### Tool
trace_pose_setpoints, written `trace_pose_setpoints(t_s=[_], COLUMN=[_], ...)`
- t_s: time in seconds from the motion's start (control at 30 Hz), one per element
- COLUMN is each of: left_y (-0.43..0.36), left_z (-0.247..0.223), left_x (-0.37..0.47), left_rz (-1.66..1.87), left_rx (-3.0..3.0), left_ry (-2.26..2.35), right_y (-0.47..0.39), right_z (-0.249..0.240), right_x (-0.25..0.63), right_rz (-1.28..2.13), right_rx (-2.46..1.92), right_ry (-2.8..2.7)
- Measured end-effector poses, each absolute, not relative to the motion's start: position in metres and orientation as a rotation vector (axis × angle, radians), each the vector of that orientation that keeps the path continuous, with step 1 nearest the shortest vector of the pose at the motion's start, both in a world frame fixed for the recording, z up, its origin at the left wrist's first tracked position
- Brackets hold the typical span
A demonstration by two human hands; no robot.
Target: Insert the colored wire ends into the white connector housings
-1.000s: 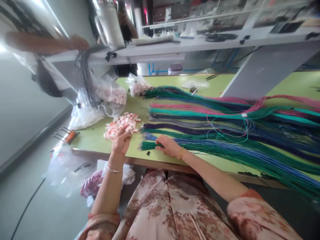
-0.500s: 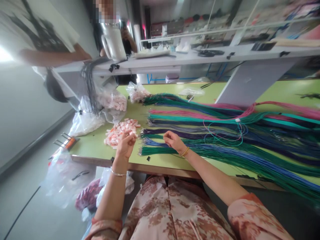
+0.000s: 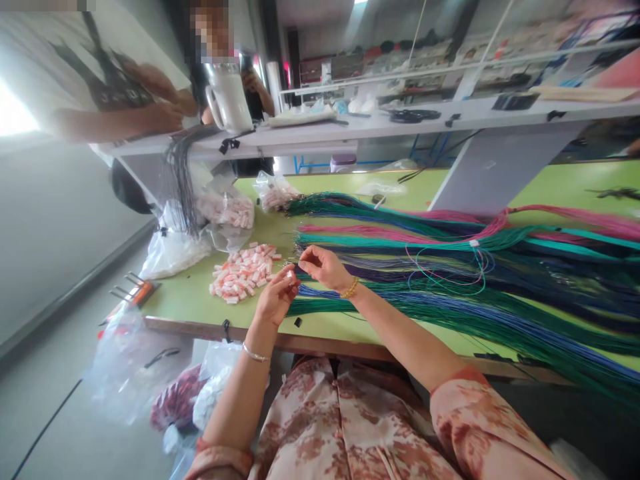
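My left hand (image 3: 277, 297) pinches a small white plastic connector housing (image 3: 291, 274) at its fingertips. Close beside it, my right hand (image 3: 325, 268) is closed in a pinch; what its fingertips hold is too small to make out. A loose pile of white and orange connector housings (image 3: 243, 273) lies left of my hands on the green table. Under and beyond my right hand run bundles of wires: blue wires (image 3: 400, 293), green wires (image 3: 360, 307) and pink wires (image 3: 350, 232). Their metal-tipped ends point left.
Clear bags of housings (image 3: 227, 205) stand behind the pile. A raised white shelf (image 3: 300, 133) crosses the back, carrying a white mug (image 3: 230, 100) and black scissors (image 3: 414, 115). At the left corner sits an orange block with metal rods (image 3: 137, 293). Another person's arm (image 3: 120, 123) rests at the shelf.
My left hand has moved right, away from the pile, with a housing at its fingertips. My right hand has moved left and slightly up, so the two hands are now almost touching.
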State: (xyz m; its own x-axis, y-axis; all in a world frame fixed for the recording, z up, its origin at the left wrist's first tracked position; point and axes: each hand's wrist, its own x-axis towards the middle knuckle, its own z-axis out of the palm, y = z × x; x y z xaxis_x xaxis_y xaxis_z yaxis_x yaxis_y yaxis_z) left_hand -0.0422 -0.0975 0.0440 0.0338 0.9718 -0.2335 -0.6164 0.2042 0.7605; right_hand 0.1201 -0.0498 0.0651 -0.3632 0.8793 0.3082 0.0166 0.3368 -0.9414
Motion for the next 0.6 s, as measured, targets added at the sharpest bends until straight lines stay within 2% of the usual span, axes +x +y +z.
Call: trace_pose_setpoints(t_s=[0.17, 0.6], left_y=[-0.1, -0.091], left_z=[0.043, 0.034], left_x=[-0.024, 0.021], left_rz=[1.254, 1.076], left_rx=[0.503, 0.543], left_ry=[0.779, 0.775], right_y=[-0.07, -0.094], right_z=[0.064, 0.035], right_x=[0.149, 0.198], right_rz=[1.007, 0.964], right_rx=[-0.913, -1.082], right_ry=[-1.653, -1.52])
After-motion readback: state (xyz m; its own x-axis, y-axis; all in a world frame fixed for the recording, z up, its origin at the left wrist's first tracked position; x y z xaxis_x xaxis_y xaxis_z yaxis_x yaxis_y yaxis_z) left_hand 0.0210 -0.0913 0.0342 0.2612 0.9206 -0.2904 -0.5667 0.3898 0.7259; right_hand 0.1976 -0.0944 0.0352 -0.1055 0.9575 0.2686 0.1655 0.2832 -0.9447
